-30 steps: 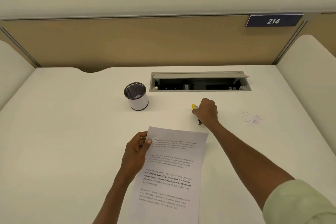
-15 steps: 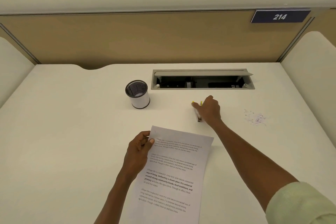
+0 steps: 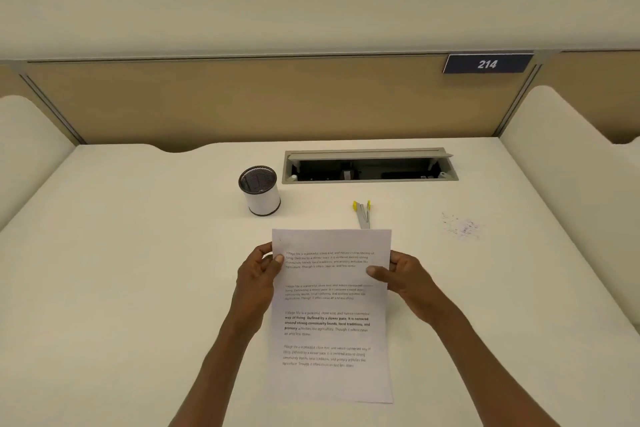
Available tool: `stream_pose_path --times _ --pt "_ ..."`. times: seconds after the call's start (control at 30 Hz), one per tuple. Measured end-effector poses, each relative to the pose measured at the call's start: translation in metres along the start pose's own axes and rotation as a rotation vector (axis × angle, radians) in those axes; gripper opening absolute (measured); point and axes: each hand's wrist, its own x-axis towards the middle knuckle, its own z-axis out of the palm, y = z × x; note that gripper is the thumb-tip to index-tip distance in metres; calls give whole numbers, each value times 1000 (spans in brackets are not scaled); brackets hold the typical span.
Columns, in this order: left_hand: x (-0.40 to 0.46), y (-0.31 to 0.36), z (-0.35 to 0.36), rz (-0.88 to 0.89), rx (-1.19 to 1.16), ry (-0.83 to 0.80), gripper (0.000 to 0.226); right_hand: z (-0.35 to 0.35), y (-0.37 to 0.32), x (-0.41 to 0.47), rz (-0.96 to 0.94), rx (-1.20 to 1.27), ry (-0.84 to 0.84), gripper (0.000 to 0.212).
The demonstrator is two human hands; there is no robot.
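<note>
A printed sheet of paper (image 3: 332,322) with several paragraphs of text is held straight in front of me above the white desk (image 3: 138,270). My left hand (image 3: 258,269) pinches its left edge near the top, thumb on the front. On the opposite edge my right hand (image 3: 403,276) pinches it at the same height. Two grey pens with yellow ends (image 3: 362,213) lie side by side on the desk just beyond the sheet's top edge; their near ends are hidden by the paper.
A mesh pen cup (image 3: 260,191) with a white body stands left of the pens. An open cable hatch (image 3: 369,168) is set into the desk behind. Ink scribbles (image 3: 462,227) mark the desk at right. Partitions close off the back and both sides.
My right hand has let go of the pens, left them on the desk, and come back to grip the sheet's right edge. The paper now sits straight and centred.
</note>
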Motion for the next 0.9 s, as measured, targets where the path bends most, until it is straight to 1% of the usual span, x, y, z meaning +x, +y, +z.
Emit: stream_pose_path --times 0.03,0.07,0.13,0.23,0.33,0.57,0.73,0.87,0.9 --pt "-3 1 0 1 -13 -1 19 7 -4 -3 -32 -16 70 39" --pt "-5 4 0 8 -25 0 19 11 -7 -5 -62 -26 131 32" --pt "-7 9 -3 33 -36 10 20 17 -14 -10 -108 -42 194 28" --pt "-7 22 -7 76 -95 53 21 21 -24 -18 -128 -96 201 26" --pt "-8 37 -7 99 -177 68 16 24 -33 -28 -147 -103 208 26" --pt "-21 55 -5 122 -226 -41 13 25 -48 -45 -198 -94 215 25" --pt "-31 63 -3 104 -237 -119 23 24 -54 -53 -216 -96 211 25" --pt "-39 66 -3 86 -218 -196 10 24 -55 -59 -226 -79 201 25" --pt "-41 66 -3 89 -208 -208 12 24 -55 -60 -225 -80 200 25"
